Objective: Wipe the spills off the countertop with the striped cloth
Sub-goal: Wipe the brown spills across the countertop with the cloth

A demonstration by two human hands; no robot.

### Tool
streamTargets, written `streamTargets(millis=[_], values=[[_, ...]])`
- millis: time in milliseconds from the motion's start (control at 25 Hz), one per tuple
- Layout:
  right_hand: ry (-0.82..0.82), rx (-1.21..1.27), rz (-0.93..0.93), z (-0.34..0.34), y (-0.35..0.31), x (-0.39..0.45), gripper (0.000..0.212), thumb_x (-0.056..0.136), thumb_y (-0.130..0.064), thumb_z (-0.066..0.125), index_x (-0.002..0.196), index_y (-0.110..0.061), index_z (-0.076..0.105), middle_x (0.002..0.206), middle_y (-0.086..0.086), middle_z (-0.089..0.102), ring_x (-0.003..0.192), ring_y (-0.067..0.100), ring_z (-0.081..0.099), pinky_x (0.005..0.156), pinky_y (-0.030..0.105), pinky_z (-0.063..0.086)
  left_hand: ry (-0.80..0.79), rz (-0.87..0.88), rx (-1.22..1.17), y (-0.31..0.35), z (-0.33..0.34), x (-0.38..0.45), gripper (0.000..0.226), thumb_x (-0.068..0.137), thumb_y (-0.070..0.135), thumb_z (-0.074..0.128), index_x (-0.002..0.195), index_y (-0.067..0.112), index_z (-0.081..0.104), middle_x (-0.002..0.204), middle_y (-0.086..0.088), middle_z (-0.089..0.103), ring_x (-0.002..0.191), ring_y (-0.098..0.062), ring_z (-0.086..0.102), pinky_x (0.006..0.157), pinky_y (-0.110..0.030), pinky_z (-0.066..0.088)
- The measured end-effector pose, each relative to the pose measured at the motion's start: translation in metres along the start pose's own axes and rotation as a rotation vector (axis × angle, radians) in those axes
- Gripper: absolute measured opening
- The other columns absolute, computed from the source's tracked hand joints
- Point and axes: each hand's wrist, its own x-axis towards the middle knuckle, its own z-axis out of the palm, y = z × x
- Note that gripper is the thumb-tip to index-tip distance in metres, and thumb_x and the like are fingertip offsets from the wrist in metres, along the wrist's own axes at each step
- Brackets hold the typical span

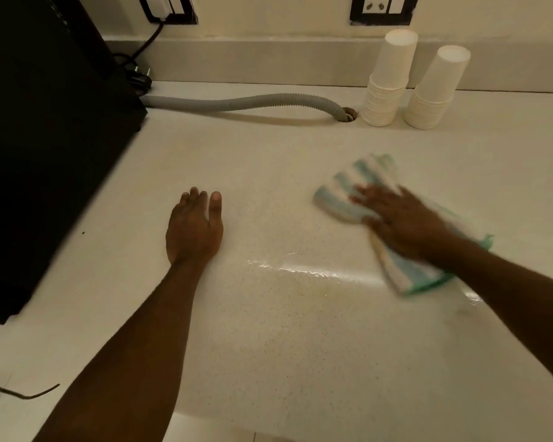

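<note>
The striped cloth (pixel 358 186), white with pale blue-green bands, lies bunched on the speckled white countertop (pixel 268 346) at the right. My right hand (pixel 403 221) presses flat on top of it, fingers spread; both look motion-blurred. A thin wet streak (pixel 313 272) glistens on the counter just left of the cloth's near end, with a faint yellowish stain below it. My left hand (pixel 193 229) rests palm down on the counter to the left, holding nothing, fingers close together.
A large black appliance (pixel 45 138) fills the left side. A grey corrugated hose (pixel 246 102) runs from it into a hole in the counter. Two stacks of upturned white paper cups (pixel 387 81) stand at the back right. Wall sockets sit above. The counter's front edge runs along the bottom.
</note>
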Motion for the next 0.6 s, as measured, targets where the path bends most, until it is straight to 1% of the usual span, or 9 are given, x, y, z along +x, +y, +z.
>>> streamTargets(millis=[40,120,160,200,280,360,440,520,600], values=[[0.016,0.008,0.113,-0.005,0.014,0.012,0.048,0.1,-0.044,0.021,0.148,-0.037,0.017,0.158,-0.009,0.019,0.146,0.017,0.02,0.116,0.045,0.01,-0.003,0.015,0.028,0.001,-0.001,0.001,0.106,0.08,0.074,-0.013,0.146,0.011,0.039,0.157,-0.009,0.034,0.147,-0.024,0.025,0.12,-0.04,0.018],[0.034,0.006,0.293,-0.009,0.017,0.046,0.048,0.102,-0.041,0.023,0.149,-0.034,0.019,0.16,-0.007,0.017,0.147,0.017,0.015,0.118,0.05,0.01,-0.014,0.045,0.075,0.0,-0.001,0.003,0.102,0.083,0.072,-0.011,0.146,0.009,0.038,0.156,-0.011,0.034,0.147,-0.026,0.025,0.12,-0.041,0.019],[0.029,0.0,0.345,-0.009,0.008,0.062,0.049,0.102,-0.041,0.022,0.15,-0.033,0.018,0.161,-0.007,0.014,0.148,0.017,0.012,0.118,0.051,0.009,-0.017,0.054,0.091,0.0,-0.001,0.002,0.1,0.084,0.071,-0.009,0.146,0.01,0.038,0.156,-0.011,0.034,0.147,-0.027,0.026,0.119,-0.042,0.02],[0.023,0.004,0.36,-0.006,-0.006,0.076,0.049,0.102,-0.041,0.023,0.15,-0.032,0.018,0.161,-0.007,0.013,0.148,0.017,0.011,0.118,0.052,0.008,-0.017,0.058,0.098,0.0,0.0,0.002,0.098,0.085,0.07,-0.007,0.146,0.01,0.039,0.155,-0.011,0.036,0.146,-0.027,0.027,0.118,-0.042,0.021],[0.018,-0.012,0.273,0.005,-0.046,0.09,0.05,0.101,-0.039,0.025,0.15,-0.031,0.019,0.161,-0.005,0.015,0.147,0.017,0.014,0.117,0.052,0.009,-0.012,0.063,0.095,0.001,0.0,0.0,0.093,0.088,0.068,-0.003,0.144,0.011,0.042,0.153,-0.011,0.04,0.144,-0.029,0.03,0.117,-0.044,0.024],[0.006,-0.052,0.114,0.016,-0.09,0.084,0.05,0.101,-0.04,0.026,0.15,-0.031,0.021,0.16,-0.005,0.019,0.147,0.017,0.018,0.117,0.051,0.011,0.012,0.081,0.084,0.003,-0.002,0.0,0.083,0.093,0.063,0.004,0.141,0.01,0.046,0.147,-0.013,0.048,0.139,-0.033,0.039,0.114,-0.048,0.031],[-0.048,-0.035,-0.043,0.022,-0.121,0.057,0.051,0.1,-0.045,0.02,0.149,-0.033,0.02,0.16,-0.007,0.018,0.147,0.014,0.015,0.118,0.047,0.007,0.03,0.119,0.059,0.003,-0.004,-0.002,0.075,0.096,0.058,0.011,0.138,0.009,0.049,0.14,-0.016,0.055,0.131,-0.036,0.047,0.109,-0.049,0.036],[-0.1,-0.001,-0.172,0.024,-0.129,0.016,0.052,0.098,-0.05,0.012,0.149,-0.036,0.015,0.16,-0.011,0.014,0.146,0.009,0.009,0.117,0.04,-0.001,0.04,0.156,0.012,0.002,-0.006,-0.007,0.071,0.096,0.056,0.015,0.139,0.011,0.049,0.14,-0.013,0.055,0.131,-0.034,0.049,0.108,-0.045,0.036],[-0.087,0.021,-0.21,0.021,-0.109,-0.023,0.051,0.1,-0.048,0.016,0.149,-0.037,0.015,0.159,-0.014,0.012,0.146,0.005,0.006,0.116,0.034,-0.004,0.05,0.186,-0.045,0.0,-0.007,-0.014,0.069,0.096,0.057,0.018,0.14,0.014,0.049,0.142,-0.009,0.054,0.132,-0.03,0.049,0.107,-0.041,0.037]])
